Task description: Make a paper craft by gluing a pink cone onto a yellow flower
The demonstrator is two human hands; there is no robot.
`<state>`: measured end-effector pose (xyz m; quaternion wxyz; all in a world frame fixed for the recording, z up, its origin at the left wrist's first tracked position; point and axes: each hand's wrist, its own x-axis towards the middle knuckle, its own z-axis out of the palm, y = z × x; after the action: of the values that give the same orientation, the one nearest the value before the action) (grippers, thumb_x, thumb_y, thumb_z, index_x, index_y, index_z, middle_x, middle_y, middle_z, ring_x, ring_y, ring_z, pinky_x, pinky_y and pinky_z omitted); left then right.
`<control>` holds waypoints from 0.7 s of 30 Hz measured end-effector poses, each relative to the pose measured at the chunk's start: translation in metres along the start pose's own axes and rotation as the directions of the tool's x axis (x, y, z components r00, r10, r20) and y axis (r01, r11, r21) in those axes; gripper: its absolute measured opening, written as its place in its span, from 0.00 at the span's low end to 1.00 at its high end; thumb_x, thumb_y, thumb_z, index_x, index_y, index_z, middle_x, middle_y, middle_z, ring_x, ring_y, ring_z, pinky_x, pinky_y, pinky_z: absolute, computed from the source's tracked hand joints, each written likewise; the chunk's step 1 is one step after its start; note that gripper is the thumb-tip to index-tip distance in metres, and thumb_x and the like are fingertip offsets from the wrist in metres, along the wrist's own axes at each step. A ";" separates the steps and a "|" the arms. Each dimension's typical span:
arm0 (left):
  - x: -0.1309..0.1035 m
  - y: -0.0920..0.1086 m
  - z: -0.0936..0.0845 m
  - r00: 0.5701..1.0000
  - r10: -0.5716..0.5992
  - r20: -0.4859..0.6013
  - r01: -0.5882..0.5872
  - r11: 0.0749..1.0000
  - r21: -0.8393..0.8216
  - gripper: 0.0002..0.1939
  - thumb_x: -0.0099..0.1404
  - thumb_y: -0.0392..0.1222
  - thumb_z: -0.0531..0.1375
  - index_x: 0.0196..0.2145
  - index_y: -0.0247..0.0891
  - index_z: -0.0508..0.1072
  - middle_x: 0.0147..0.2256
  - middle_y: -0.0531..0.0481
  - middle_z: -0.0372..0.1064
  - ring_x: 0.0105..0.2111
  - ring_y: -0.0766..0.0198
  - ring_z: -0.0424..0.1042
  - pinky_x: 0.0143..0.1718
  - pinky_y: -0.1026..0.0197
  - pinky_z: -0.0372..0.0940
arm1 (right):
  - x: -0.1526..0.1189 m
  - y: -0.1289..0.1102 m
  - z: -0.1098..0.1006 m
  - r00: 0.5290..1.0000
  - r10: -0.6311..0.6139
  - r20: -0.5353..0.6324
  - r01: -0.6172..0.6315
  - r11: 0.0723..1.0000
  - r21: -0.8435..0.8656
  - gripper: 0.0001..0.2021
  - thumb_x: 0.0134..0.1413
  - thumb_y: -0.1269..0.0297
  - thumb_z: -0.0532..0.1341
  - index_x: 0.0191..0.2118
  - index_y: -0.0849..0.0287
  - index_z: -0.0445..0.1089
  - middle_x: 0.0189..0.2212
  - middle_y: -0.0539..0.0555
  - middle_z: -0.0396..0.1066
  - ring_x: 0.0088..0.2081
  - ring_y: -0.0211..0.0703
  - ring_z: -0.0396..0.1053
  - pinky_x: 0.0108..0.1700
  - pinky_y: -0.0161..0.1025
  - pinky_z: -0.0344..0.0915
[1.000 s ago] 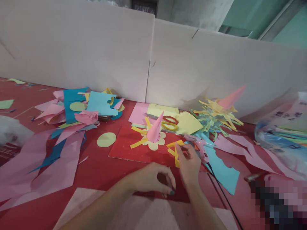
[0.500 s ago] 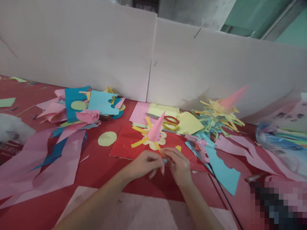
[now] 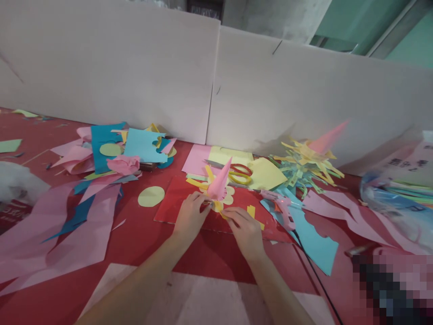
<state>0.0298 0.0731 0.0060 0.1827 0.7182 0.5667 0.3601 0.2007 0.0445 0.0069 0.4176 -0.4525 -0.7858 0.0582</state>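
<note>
A pink paper cone (image 3: 220, 181) stands on a pale yellow paper flower (image 3: 229, 198) with scalloped edges. Bright yellow paper strips (image 3: 197, 183) stick out around the flower. My left hand (image 3: 191, 215) is closed at the flower's left edge, its fingertips together on the paper; the strip there is hidden behind the fingers. On the near side, my right hand (image 3: 246, 229) pinches the end of a yellow paper strip (image 3: 218, 207) at the flower's rim. A red board (image 3: 176, 212) lies under the flower, with loose yellow strips (image 3: 251, 211) on it by my right hand.
A pink glue gun (image 3: 284, 208) with a black cord lies to the right on blue paper (image 3: 314, 239). Behind are scissors (image 3: 241, 174) on yellow sheets. A second cone piece with fringes (image 3: 309, 155) stands back right. Paper scraps (image 3: 145, 144) pile up left; white boards (image 3: 135, 67) wall the back.
My hands have moved apart: the left went up and left to the flower's edge. The right now pinches the near strip. More of the loose yellow strips shows.
</note>
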 end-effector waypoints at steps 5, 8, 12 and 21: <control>0.001 0.000 0.001 1.000 0.024 0.020 -0.025 0.998 0.051 0.07 0.59 0.37 0.56 0.36 0.40 0.71 0.34 0.50 0.67 0.36 0.61 0.65 0.41 0.57 0.60 | -0.001 0.001 0.001 1.000 0.011 0.016 -0.011 1.000 -0.010 0.09 0.55 0.73 0.55 0.35 0.57 0.71 0.34 0.51 0.72 0.37 0.37 0.69 0.42 0.35 0.66; 0.002 0.001 0.000 0.999 0.014 0.029 -0.016 0.997 0.076 0.07 0.59 0.39 0.56 0.36 0.41 0.72 0.35 0.50 0.67 0.37 0.61 0.65 0.41 0.57 0.60 | -0.001 0.000 0.001 1.000 0.004 -0.001 -0.004 1.000 -0.005 0.09 0.55 0.73 0.54 0.36 0.56 0.71 0.35 0.51 0.72 0.37 0.37 0.69 0.43 0.35 0.66; 0.002 0.000 0.001 0.999 0.010 0.037 -0.014 0.994 0.105 0.09 0.58 0.36 0.56 0.37 0.42 0.71 0.36 0.50 0.67 0.37 0.61 0.65 0.41 0.58 0.60 | -0.001 0.001 0.001 0.999 0.005 -0.038 -0.005 1.000 -0.004 0.09 0.56 0.73 0.54 0.37 0.56 0.71 0.36 0.52 0.72 0.38 0.37 0.69 0.44 0.34 0.66; 0.001 0.000 0.001 0.999 0.009 0.054 -0.016 0.992 0.125 0.10 0.59 0.35 0.56 0.38 0.43 0.71 0.37 0.51 0.67 0.37 0.61 0.65 0.41 0.58 0.59 | 0.001 0.001 0.004 1.000 -0.001 -0.031 0.000 0.999 -0.035 0.10 0.56 0.73 0.53 0.37 0.56 0.71 0.35 0.52 0.72 0.37 0.38 0.69 0.43 0.36 0.66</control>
<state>0.0303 0.0743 0.0054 0.1501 0.7410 0.5787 0.3059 0.1986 0.0469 0.0041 0.4215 -0.4605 -0.7803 0.0375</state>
